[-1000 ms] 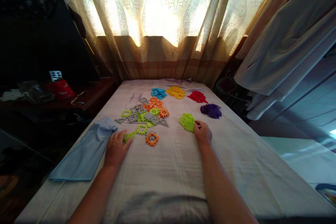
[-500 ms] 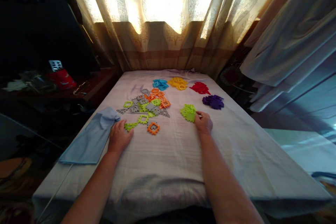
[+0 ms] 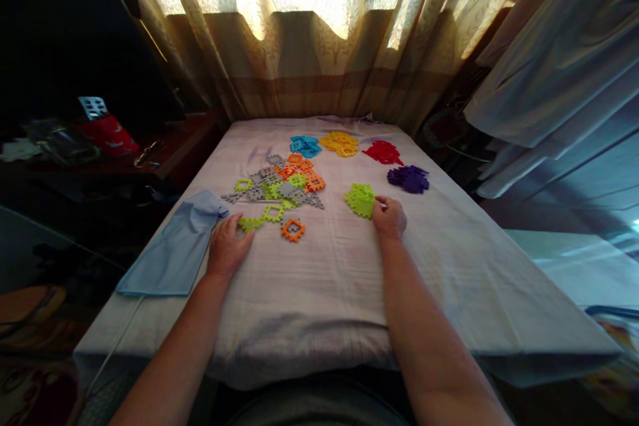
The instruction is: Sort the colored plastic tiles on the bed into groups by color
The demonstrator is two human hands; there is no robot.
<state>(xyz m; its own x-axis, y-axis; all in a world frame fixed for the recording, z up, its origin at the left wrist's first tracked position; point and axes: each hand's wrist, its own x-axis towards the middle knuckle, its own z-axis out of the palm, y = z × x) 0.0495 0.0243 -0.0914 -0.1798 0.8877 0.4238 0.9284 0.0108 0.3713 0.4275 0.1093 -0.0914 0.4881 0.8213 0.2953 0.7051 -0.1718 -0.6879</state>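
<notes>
My left hand (image 3: 229,245) rests on the sheet, thumb and fingers apart, beside a lime-green toothed interlocking piece (image 3: 251,223); whether the fingertips touch it I cannot tell. At the right of the sheet, my right hand (image 3: 389,216) pinches the edge of a flat lime-green interlocking piece (image 3: 367,205) on a small lime-green pile (image 3: 358,193). Between the hands lie an orange square frame piece (image 3: 293,229) and a lime-green frame piece (image 3: 273,213). Behind them spreads a mixed heap of grey (image 3: 257,191), orange and lime-green pieces.
Single-colour piles of blue (image 3: 305,146), yellow (image 3: 339,144), red (image 3: 383,152) and purple (image 3: 408,178) pieces stand along the far and right side. Folded light-blue cloth (image 3: 172,249) lies at the left edge. The sheet-covered table (image 3: 319,293) meets a curtain (image 3: 299,73).
My view has tipped down slightly, so everything sits higher in the picture. Both hands stay by the same lime-green pieces, with little other visible movement.
</notes>
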